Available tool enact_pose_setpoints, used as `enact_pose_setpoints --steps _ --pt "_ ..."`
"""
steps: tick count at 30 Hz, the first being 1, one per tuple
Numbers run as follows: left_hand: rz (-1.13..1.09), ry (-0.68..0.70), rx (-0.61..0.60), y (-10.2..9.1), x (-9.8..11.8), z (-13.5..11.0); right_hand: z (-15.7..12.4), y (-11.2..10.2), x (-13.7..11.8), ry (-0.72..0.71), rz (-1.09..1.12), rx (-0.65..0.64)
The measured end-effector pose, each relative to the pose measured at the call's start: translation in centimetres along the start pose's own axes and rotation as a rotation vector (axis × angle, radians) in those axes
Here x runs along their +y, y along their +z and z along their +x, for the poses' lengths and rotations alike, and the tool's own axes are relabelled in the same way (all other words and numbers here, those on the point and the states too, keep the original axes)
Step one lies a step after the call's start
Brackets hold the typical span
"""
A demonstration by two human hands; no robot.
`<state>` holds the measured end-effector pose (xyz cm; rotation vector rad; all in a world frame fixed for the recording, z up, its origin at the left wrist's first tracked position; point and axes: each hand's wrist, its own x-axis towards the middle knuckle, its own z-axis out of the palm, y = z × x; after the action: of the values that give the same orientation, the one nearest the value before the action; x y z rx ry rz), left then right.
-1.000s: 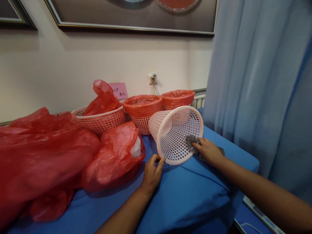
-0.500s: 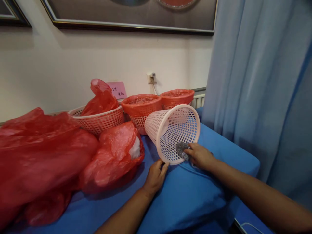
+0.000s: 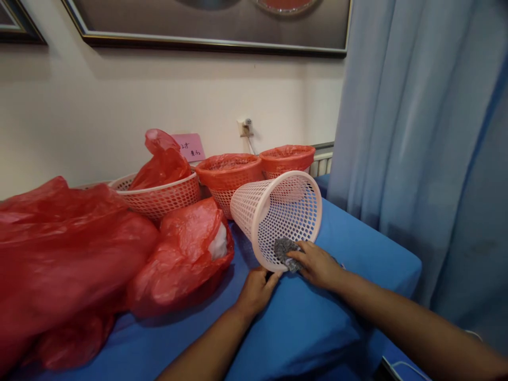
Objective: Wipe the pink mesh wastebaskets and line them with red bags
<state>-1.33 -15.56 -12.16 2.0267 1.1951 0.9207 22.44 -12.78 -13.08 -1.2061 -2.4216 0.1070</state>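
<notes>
A pale pink perforated plastic wastebasket (image 3: pixel 250 206) lies tilted on its side on the blue-covered surface, its mouth facing me. My left hand (image 3: pixel 256 291) grips the bottom of its rim, thumb in front and the other fingers partly hidden beneath. In my right hand (image 3: pixel 317 264) is a bunched grey cloth (image 3: pixel 286 251), pressed against the lower inside of the basket by the rim. My right fingers are closed over the cloth.
Two baskets with red liners, a left one (image 3: pixel 230 169) and a right one (image 3: pixel 288 156), stand behind. A wide pink basket (image 3: pixel 159 198) holds a red bag. Large red plastic bags (image 3: pixel 71 238) cover the left side. A blue curtain (image 3: pixel 377 116) hangs at right; a wall socket (image 3: pixel 245 128) is behind.
My right hand has moved the cloth left and slightly down along the inside of the rim. My left hand still holds the rim, slightly farther right and lower.
</notes>
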Motion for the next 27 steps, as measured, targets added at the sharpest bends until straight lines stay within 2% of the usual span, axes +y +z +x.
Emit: enact_pose_setpoints --steps 4,7,10,14,17,19,24,27 --pt "0.057 0.06 0.045 -0.5 0.7 -0.2 0.7 -1.9 4.1 0.207 -0.101 -0.012" --pt "0.063 0.08 0.069 -0.5 1.1 -0.2 0.9 -2.4 5.1 0.299 -0.197 0.047" --pt "0.05 0.064 0.054 -0.1 1.0 -0.1 0.5 -1.5 3.2 0.224 -0.242 0.033" --pt "0.05 0.048 -0.064 0.2 0.8 0.0 -0.3 -0.4 -0.1 0.011 -0.197 -0.006" --pt "0.072 0.083 -0.076 0.1 1.0 -0.3 -0.6 -0.5 -0.2 -0.087 -0.134 -0.002" --pt "0.105 0.122 -0.026 -0.2 1.3 -0.5 -0.6 -0.8 1.0 -0.022 -0.142 0.003" --pt "0.147 0.156 0.06 -0.8 2.0 -1.0 0.0 -1.4 4.1 0.345 -0.175 0.115" --pt "0.123 0.155 0.068 -0.8 2.0 -1.0 -0.2 -1.0 3.7 0.334 -0.187 0.171"
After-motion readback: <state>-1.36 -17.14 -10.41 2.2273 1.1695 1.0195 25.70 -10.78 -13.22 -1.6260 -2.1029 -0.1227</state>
